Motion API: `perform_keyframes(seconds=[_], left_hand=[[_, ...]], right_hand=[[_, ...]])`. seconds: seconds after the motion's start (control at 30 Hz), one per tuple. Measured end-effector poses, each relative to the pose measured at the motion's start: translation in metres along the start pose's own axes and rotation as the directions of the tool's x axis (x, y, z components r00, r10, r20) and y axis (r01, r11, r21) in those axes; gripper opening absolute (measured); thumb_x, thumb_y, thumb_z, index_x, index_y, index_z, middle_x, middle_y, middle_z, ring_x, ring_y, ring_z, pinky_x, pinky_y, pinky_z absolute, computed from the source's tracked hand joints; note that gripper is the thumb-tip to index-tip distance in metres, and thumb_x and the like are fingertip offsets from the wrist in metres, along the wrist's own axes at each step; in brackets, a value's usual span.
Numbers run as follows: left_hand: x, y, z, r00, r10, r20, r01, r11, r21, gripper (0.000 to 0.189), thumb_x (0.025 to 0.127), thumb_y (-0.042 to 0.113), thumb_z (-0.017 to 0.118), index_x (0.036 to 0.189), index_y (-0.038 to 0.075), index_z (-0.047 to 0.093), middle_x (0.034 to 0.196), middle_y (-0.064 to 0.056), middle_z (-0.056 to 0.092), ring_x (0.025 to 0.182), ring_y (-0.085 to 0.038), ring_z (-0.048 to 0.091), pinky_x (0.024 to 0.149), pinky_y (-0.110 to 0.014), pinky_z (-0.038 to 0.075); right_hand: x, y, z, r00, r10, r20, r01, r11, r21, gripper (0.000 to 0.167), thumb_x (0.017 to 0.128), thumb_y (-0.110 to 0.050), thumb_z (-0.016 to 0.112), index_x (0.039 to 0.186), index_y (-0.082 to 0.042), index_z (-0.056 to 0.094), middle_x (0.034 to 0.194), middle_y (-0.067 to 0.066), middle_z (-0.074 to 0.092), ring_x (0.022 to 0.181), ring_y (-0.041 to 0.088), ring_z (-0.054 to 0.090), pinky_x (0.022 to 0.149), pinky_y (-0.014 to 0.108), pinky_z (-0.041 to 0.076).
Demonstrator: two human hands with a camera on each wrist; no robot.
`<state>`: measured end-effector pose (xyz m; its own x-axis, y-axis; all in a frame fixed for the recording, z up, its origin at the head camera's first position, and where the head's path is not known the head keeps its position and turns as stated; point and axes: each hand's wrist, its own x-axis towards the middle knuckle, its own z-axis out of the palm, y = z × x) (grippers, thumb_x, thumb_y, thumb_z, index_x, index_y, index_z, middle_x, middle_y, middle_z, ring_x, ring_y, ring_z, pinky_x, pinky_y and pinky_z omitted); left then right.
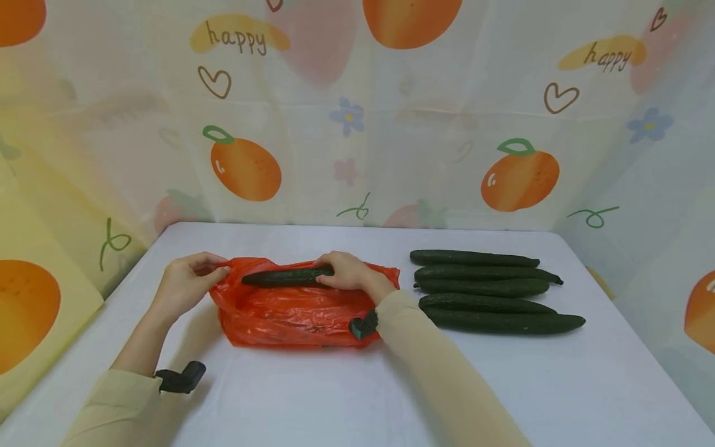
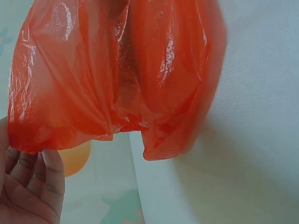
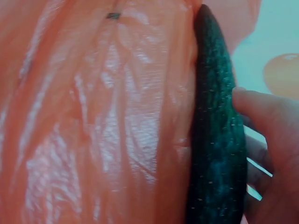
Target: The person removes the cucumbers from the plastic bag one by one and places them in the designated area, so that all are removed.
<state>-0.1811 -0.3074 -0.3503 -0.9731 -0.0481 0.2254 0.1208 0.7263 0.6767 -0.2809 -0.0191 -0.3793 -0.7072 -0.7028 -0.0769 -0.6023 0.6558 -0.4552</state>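
A red plastic bag [image 1: 313, 313] lies crumpled on the table, its left end raised. My left hand [image 1: 187, 282] pinches the bag's upper left edge; in the left wrist view the fingers [image 2: 53, 172] meet the film at its lower corner. My right hand [image 1: 349, 271] grips a dark green cucumber [image 1: 282, 277] near its right end. That cucumber lies lengthwise at the far side of the bag, over the red film. In the right wrist view the bumpy cucumber [image 3: 217, 121] runs along the bag, with thumb and fingers at its side.
Several more cucumbers [image 1: 483, 287] lie side by side to the right of the bag, pointing left to right. They rest on a white-covered table [image 1: 313, 403]. Behind it hangs a fruit-printed curtain [image 1: 391, 161]. Each wrist wears a dark band [image 1: 181, 377].
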Motion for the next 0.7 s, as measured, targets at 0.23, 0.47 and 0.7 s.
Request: perform_keyframes(seconds=[0.23,0.47,0.7], left_hand=[[0.001,0.000,0.001,1.000,-0.011,0.009,0.011,1.000,0.002,0.025,0.089,0.024,0.060,0.100,0.003,0.066,0.091,-0.016,0.068,0.074,-0.008,0.060,0.061,-0.015,0.050],[0.002,-0.002,0.002,0.999,-0.031,0.023,0.031,0.999,0.009,0.025,0.090,0.025,0.059,0.102,0.004,0.065,0.093,-0.016,0.068,0.081,-0.022,0.061,0.062,-0.016,0.050],[0.002,-0.003,0.000,1.000,-0.017,-0.003,0.017,1.000,0.017,0.026,0.089,0.027,0.060,0.100,0.005,0.066,0.092,-0.016,0.068,0.080,-0.021,0.062,0.060,-0.016,0.049]], right_hand=[[0.003,0.001,0.011,0.998,0.068,-0.010,-0.069,0.994,-0.089,0.042,0.090,-0.028,0.057,0.129,-0.013,0.052,0.121,0.005,0.057,0.112,0.018,0.052,0.098,0.032,0.040],[0.002,0.000,0.018,0.994,0.098,-0.042,-0.104,0.979,-0.176,0.043,0.090,-0.032,0.056,0.130,-0.016,0.050,0.121,0.004,0.054,0.111,0.019,0.051,0.095,0.035,0.042],[-0.001,-0.001,0.018,0.997,0.049,-0.059,-0.058,0.986,-0.156,0.041,0.090,-0.029,0.057,0.128,-0.014,0.048,0.118,0.006,0.051,0.106,0.020,0.051,0.092,0.036,0.043]])
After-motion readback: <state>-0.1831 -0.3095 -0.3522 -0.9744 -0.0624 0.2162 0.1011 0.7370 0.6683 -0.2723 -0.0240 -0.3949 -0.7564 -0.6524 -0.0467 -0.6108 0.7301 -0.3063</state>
